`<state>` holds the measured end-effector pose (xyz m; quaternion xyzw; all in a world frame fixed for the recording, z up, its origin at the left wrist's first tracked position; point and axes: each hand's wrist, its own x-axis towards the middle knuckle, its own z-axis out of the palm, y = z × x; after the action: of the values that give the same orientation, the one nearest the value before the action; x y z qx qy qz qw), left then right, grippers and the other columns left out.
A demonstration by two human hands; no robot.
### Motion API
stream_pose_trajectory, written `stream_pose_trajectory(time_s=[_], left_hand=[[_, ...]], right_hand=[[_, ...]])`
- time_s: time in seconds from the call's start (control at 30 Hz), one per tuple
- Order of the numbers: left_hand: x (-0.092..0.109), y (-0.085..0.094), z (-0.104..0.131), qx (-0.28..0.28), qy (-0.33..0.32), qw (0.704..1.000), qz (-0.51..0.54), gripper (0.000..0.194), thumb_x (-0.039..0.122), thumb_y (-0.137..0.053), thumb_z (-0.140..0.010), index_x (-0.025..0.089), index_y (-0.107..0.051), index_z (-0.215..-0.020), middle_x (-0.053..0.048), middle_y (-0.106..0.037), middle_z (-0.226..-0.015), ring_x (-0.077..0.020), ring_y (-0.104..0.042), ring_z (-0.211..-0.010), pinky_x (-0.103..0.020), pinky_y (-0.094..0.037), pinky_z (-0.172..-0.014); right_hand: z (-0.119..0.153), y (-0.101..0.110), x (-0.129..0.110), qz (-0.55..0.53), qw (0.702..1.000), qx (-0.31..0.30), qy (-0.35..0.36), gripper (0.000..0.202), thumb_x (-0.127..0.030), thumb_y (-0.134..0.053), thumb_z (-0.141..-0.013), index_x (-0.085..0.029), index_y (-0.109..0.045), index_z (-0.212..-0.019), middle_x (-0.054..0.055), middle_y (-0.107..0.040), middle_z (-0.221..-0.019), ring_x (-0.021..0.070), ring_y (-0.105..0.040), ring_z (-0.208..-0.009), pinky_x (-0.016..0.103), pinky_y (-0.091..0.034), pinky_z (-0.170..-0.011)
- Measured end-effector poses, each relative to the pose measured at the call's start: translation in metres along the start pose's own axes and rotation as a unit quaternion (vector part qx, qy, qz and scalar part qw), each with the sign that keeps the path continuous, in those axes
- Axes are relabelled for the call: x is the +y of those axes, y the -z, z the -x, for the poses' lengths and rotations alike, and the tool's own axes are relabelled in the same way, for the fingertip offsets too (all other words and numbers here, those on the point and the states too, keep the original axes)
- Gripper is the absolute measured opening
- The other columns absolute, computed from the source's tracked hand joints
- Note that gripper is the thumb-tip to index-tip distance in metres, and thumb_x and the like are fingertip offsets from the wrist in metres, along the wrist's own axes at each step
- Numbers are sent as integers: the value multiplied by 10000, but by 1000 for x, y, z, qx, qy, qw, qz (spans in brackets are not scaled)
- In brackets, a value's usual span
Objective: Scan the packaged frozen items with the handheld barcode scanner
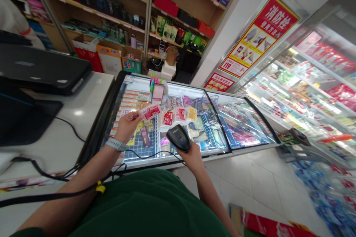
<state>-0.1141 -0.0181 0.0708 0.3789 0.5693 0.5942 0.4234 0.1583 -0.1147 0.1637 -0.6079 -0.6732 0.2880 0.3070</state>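
My left hand (127,126), with a watch on its wrist, pinches the left end of a small red-and-white packet (151,111) above the glass lid of a chest freezer (133,157). In my right hand (191,155) is a black barcode scanner (178,137), its head tilted toward the freezer top. Just beyond the scanner, several small packs lie on the glass, among them a red one (167,117) and a yellow one (191,113). The right fingers are mostly hidden under the scanner. Frozen goods in wire baskets show through the lid.
At left, a white counter (97,92) carries a black device (41,66) and cables. The scanner's black cord (147,156) crosses the freezer's near side. Shelves (111,11) stand behind, a lit display case (319,81) at right. Bottled drinks (319,192) stand on the floor.
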Motion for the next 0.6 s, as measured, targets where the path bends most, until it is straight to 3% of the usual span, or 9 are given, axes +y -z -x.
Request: stream_pose_trajectory(time_s=[0.17, 0.3, 0.43, 0.53, 0.6], left_hand=[[-7, 7, -5, 18, 57, 998, 14, 331, 419, -764, -630, 180, -695, -847, -21, -722, -789, -159, -655, -711, -268, -517, -681], [-24, 25, -17, 61, 140, 988, 1, 280, 413, -717, -735, 154, -646, -813, -6, -681, -718, -115, -625, -605, -253, -511, -606], [-41, 43, -30, 92, 198, 975, -39, 305, 364, -604, -899, 143, -612, -1108, -66, -663, -1055, -168, -653, -866, -354, -561, -752], [-48, 50, -38, 83, 177, 979, -61, 376, 358, -585, -916, 173, -558, -1242, -90, -596, -1239, -217, -618, -1041, -437, -542, -867], [-50, 51, -41, 55, 116, 989, -71, 379, 360, -589, -912, 171, -561, -1239, -92, -597, -1242, -221, -617, -1047, -441, -539, -873]], right_hand=[[0, 0, 1, -1, 1000, 6, 1, 239, -261, -662, -688, -167, -696, -904, 23, -722, -754, 200, -651, -679, 267, -495, -619], [1, 0, 6, -5, 1000, 9, 0, 256, -263, -666, -688, -169, -701, -924, 30, -735, -799, 207, -659, -710, 283, -516, -659], [3, 0, 8, -1, 1000, 11, -2, 246, -264, -667, -689, -168, -701, -913, 31, -733, -788, 207, -660, -708, 281, -516, -660], [3, 0, 8, 2, 1000, 11, -3, 217, -262, -663, -690, -168, -696, -883, 27, -726, -768, 202, -655, -696, 271, -506, -644], [3, 0, 7, 4, 1000, 9, -5, 197, -267, -662, -690, -168, -691, -859, 25, -719, -753, 199, -649, -686, 267, -498, -630]])
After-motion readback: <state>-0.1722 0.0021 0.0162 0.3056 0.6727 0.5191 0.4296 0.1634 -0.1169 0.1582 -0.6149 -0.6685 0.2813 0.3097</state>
